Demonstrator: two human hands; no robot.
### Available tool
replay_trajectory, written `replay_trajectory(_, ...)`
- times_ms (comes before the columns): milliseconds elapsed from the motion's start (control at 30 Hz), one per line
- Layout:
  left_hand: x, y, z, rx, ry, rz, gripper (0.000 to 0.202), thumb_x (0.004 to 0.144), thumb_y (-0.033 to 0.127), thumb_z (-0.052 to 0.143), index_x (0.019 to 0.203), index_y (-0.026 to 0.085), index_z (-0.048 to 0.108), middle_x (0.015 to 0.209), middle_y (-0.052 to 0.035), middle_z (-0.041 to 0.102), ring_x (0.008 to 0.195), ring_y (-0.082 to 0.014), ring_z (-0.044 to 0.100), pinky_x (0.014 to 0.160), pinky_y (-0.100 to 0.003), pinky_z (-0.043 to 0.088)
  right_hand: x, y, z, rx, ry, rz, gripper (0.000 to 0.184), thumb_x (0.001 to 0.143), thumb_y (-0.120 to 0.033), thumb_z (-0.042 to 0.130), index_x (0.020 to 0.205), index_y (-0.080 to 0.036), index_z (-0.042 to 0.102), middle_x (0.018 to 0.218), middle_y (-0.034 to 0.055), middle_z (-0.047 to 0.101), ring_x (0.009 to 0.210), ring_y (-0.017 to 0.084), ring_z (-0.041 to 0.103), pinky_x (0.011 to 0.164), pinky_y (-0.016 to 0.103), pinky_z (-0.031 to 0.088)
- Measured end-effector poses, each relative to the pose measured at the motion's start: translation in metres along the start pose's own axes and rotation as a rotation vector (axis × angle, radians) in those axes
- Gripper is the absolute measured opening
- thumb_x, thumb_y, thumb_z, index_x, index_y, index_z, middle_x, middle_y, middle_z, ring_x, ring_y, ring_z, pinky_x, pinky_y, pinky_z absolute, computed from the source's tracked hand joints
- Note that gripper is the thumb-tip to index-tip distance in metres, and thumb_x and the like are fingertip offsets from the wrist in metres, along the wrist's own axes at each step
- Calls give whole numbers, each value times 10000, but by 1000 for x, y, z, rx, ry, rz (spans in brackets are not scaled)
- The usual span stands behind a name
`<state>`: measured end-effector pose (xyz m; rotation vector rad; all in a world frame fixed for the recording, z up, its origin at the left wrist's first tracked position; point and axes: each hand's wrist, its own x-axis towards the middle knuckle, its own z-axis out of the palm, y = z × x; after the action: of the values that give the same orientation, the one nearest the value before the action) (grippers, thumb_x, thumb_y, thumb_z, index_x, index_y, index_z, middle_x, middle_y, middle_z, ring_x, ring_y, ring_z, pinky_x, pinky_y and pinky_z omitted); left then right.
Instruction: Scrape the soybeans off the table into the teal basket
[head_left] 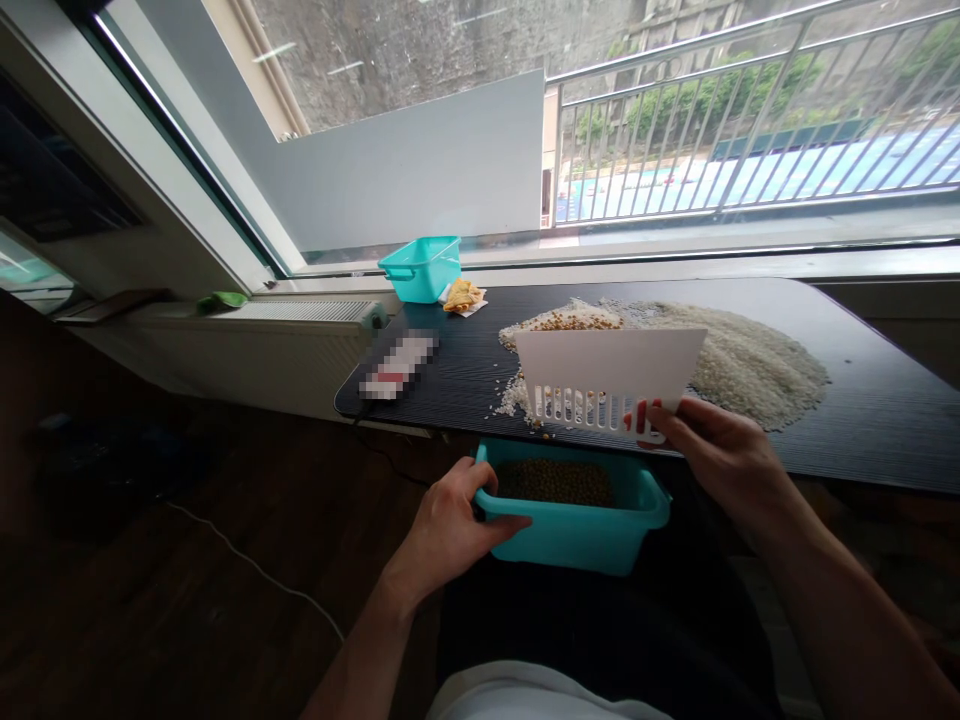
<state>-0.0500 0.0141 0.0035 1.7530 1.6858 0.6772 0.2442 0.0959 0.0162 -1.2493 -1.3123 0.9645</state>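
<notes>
My left hand grips the left rim of a turquoise basin, held below the table's front edge. Small brownish-green beans lie inside it. My right hand pinches the lower right corner of a white slotted plastic panel, its slots pointing down over the table edge. Behind the panel, partly hidden by it, a heap of white rice mixed with orange-brown beans spreads on the table. A larger pile of rice lies to the right, beyond my right hand.
The dark table has a rounded left corner. A second turquoise basin stands at its back left, beside a crumpled yellowish cloth or packet. A blurred-out flat object lies nearer. A radiator and window border the table.
</notes>
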Motion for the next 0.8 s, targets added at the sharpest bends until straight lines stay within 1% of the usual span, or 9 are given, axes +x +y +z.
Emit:
replay_trajectory(100,0,0,1,12,17,20,314,777,289,860,781,222,553,812,68,495,722,-136,511,677,-278,359,-6,-4,-6,-16,-10,-12,433,707,-697,897,848,-288,880,846,18,858,779,262,801,786,404,696)
replay_trajectory(167,0,0,1,18,24,24,319,775,291,863,779,223,551,803,71,492,712,-134,502,670,-276,352,-8,-5,-9,-30,6,-35,419,726,-685,897,860,-289,882,863,18,866,788,265,807,804,411,699)
replay_trajectory(367,0,0,0,8,17,19,327,774,291,864,776,225,544,812,69,500,727,-138,517,682,-276,367,-8,1,-8,20,-35,-11,380,770,-657,884,887,-296,890,893,17,873,820,275,825,789,410,721)
replay_trajectory(500,1,0,0,15,26,13,331,768,295,876,780,224,553,802,72,495,712,-134,506,669,-273,356,-14,-1,-13,-24,-32,-40,385,762,-663,889,856,-290,890,873,22,874,781,268,819,793,402,716)
replay_trajectory(600,1,0,1,20,23,8,335,763,300,885,782,224,558,796,74,489,703,-131,497,656,-271,346,-17,-3,-15,-38,-17,-48,407,757,-684,882,847,-287,890,872,23,875,774,271,814,812,418,715)
replay_trajectory(700,1,0,1,17,18,7,331,768,303,881,784,224,560,799,74,487,708,-132,501,656,-271,347,-14,1,-13,-31,-4,-38,393,781,-666,877,899,-292,896,913,19,880,821,275,820,848,433,716)
replay_trajectory(800,0,0,0,12,11,5,322,775,297,872,786,222,559,813,71,493,718,-133,509,667,-274,355,-7,6,-9,7,-28,-22,378,800,-655,870,923,-299,897,918,19,878,854,285,828,827,433,726)
